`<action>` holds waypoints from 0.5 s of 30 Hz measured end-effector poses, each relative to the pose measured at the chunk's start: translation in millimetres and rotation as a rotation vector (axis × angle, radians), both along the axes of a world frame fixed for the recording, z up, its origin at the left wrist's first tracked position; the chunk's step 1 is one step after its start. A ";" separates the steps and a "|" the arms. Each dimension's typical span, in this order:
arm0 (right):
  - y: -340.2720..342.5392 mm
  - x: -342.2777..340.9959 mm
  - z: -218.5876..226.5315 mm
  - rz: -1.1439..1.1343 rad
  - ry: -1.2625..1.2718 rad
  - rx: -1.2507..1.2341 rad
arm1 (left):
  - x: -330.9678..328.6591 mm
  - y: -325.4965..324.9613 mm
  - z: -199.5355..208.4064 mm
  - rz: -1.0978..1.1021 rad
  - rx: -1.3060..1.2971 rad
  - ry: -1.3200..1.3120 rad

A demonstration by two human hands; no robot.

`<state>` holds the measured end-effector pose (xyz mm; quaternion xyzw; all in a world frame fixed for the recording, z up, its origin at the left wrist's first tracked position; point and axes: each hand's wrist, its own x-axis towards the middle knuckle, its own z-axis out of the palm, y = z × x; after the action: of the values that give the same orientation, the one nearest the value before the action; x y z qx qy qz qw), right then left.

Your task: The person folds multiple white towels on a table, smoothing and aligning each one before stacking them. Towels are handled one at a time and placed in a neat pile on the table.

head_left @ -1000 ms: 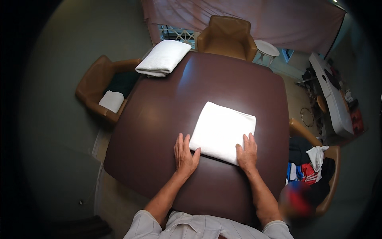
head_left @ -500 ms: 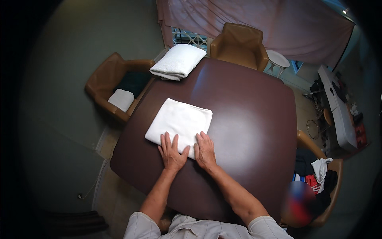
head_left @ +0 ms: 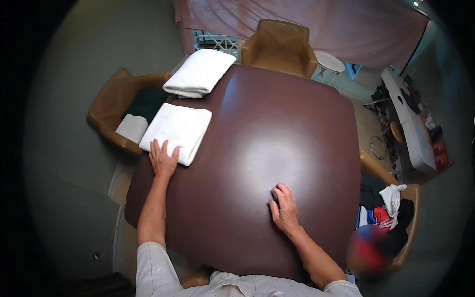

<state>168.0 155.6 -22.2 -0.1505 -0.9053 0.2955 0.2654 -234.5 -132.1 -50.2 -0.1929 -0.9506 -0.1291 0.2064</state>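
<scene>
My left hand [head_left: 164, 159] lies with spread fingers on the near edge of a folded white towel [head_left: 179, 127], at the left side of a dark brown table [head_left: 297, 116]. Just beyond it, a thicker folded white towel [head_left: 200, 73] sits at the table's far left corner, with a small gap between the two. Over the right half of the table is my right hand [head_left: 285, 208], which holds nothing. Its fingers are slightly bent and the thumb is apart, low over the shiny top or touching it; I cannot tell which.
A tan armchair [head_left: 106, 106] at the left holds a white cloth [head_left: 131, 128] and a dark green one. Another armchair [head_left: 277, 42] stands at the far side. At the right, clothes [head_left: 383, 213] fill a chair. A long white table [head_left: 408, 123] stands beyond.
The nearer towel has moved left and away, close beside the thicker one, with my left hand on it. My right hand has left the towel and moved right over the bare tabletop.
</scene>
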 end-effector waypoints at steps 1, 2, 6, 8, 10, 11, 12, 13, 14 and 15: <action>0.6 3.0 2.5 -0.008 -0.020 0.018 | -12.0 1.0 0.0 0.017 -0.024 -0.016; -2.1 5.0 7.4 -0.011 -0.039 0.032 | -22.8 -3.2 -1.5 0.018 -0.025 -0.013; -3.9 7.6 4.3 -0.041 -0.067 0.062 | -60.9 -6.9 -11.8 0.009 -0.065 0.062; -3.9 7.2 5.7 -0.056 -0.073 0.065 | -76.1 -8.5 -16.6 0.003 -0.082 0.096; -0.2 9.6 5.9 -0.041 -0.083 0.039 | -92.0 -3.2 -20.0 -0.027 -0.066 0.084; 0.6 11.8 6.4 -0.042 -0.089 0.026 | -100.8 -11.0 -24.7 -0.028 -0.069 0.070; 1.2 12.2 5.3 -0.036 -0.098 0.027 | -109.8 -15.0 -29.5 -0.033 -0.072 0.056; 1.8 13.4 2.3 -0.037 -0.110 0.032 | -116.6 -16.4 -32.1 -0.017 -0.060 -0.039; 0.5 13.2 -1.0 -0.047 -0.110 0.030 | -122.3 -20.1 -32.1 0.007 -0.054 -0.129; -1.6 9.3 -2.6 -0.035 -0.089 0.019 | -141.4 -39.9 -30.4 0.008 -0.105 -0.141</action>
<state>177.3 154.0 -24.9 -0.1767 -0.9163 0.2751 0.2315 -375.9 -172.1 -80.6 -0.1901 -0.9689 -0.0915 0.1290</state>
